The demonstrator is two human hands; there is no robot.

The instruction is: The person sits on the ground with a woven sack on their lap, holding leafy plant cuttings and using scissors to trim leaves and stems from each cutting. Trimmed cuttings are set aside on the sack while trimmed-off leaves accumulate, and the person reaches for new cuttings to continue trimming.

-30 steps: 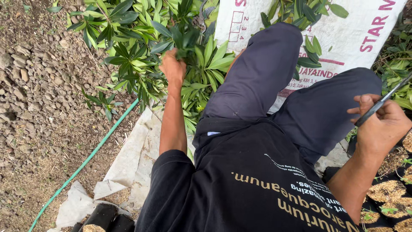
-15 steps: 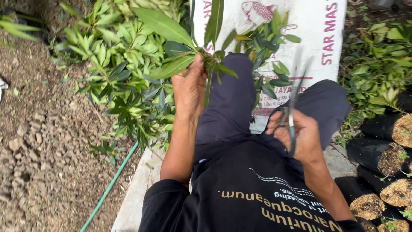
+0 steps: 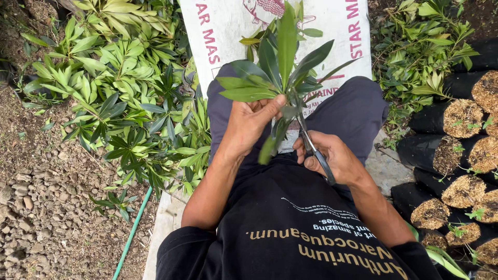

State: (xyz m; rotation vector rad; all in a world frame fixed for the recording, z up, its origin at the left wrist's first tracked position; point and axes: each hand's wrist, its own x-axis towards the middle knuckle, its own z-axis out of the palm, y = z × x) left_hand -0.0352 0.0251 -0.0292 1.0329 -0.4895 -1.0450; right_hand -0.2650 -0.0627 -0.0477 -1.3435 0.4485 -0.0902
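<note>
My left hand [image 3: 253,123] grips a leafy green plant cutting [image 3: 282,67] by its stem, holding it upright above my lap. My right hand [image 3: 332,158] holds a pair of scissors [image 3: 311,145], whose blades reach up to the cutting's lower stem beside my left thumb. A loose leaf [image 3: 270,145] hangs below the grip. I am seated, with dark trousers [image 3: 353,111] and a black shirt with pale lettering [image 3: 311,228] below my hands.
A heap of cut leafy stems [image 3: 119,103] lies on my left. A white printed sack [image 3: 228,36] is spread under my legs. Black nursery bags filled with husk [image 3: 456,155] stand at the right. A green hose [image 3: 132,233] crosses gravel ground [image 3: 46,207].
My left hand lifted a cutting from the pile and brought it to the middle. My right hand came in with the scissors and set them against the stem.
</note>
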